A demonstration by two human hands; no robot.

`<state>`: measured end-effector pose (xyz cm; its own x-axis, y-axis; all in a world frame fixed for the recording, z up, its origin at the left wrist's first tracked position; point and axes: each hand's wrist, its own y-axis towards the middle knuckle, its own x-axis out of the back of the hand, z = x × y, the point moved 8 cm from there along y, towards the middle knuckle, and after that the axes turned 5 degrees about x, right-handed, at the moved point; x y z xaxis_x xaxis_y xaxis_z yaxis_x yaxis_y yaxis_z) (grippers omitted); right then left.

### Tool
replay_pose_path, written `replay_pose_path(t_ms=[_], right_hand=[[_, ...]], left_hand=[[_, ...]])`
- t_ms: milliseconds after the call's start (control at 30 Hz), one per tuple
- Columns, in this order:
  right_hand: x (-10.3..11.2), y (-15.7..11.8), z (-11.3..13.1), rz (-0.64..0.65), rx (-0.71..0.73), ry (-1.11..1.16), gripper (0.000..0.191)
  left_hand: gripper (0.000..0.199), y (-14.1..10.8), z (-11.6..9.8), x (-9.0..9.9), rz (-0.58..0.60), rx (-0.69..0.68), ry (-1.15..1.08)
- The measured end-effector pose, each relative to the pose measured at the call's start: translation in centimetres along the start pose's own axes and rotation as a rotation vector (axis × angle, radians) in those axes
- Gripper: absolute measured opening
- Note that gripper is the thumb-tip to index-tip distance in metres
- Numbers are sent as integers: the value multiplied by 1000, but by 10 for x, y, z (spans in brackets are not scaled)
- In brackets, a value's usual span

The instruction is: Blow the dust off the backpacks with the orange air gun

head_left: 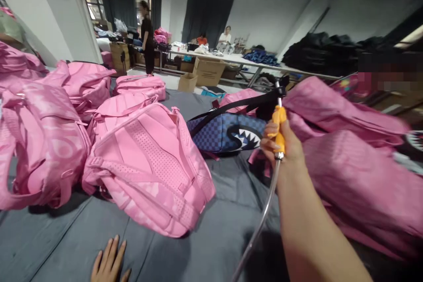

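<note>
My right hand is wrapped round an orange air gun with a metal nozzle pointing up and a clear hose running down from its base. Low at the left, my left hand lies with fingers spread on the grey cloth, holding nothing. Just beyond it rests a pink backpack, its padded back and straps facing up. A blue checkered bag with a shark-mouth print and black strap lies behind the air gun, partly hidden by my right hand.
Several pink backpacks crowd the left, and more pink bags are piled at the right. Farther off are cardboard boxes, a long white table, a standing person and two people behind the table.
</note>
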<state>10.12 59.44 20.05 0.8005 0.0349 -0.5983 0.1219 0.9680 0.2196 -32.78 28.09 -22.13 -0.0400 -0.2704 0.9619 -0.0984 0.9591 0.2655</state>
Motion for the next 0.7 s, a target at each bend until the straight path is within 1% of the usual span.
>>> replay_pose_path(t_ms=[67,133,200,300,367,400,467,533,567,600,633,667,700], right_hand=[[-25,-18,36,-15,-19,-58,40],[-52,-42,62,-27,-69,-120,42],[-79,-71,84,-40,-73,-181,42],[-119,-121,118,-56,-21,-321,43],[-149,-156,145,-39,39,-405,42],[-167,-174,160,-20,77,-433,40],[-203,-210,189,19,141,-482,37],[-236,-247,213,37,189,-535,38],[-251,-267,222,40,218,-555,39],[-264,-287,229,38,247,-573,37],[-275,-308,231,41,271,-591,31],[-285,-330,229,58,290,-614,23],[-295,-353,221,93,295,-643,19]], left_hand=[[55,4,0,10,21,-23,-26],[59,6,0,16,32,-2,-46],[62,7,-1,17,49,7,-69],[64,7,-3,15,90,25,-116],[66,11,-3,16,129,48,-168],[68,14,-3,18,160,65,-207],[74,23,-1,25,275,120,-335],[85,26,-1,39,447,204,-592],[91,24,-5,49,554,233,-782],[97,20,-12,63,659,242,-1008],[103,14,-20,83,737,227,-1255],[108,7,-24,106,775,199,-1492],[110,-1,-24,130,778,179,-1683]])
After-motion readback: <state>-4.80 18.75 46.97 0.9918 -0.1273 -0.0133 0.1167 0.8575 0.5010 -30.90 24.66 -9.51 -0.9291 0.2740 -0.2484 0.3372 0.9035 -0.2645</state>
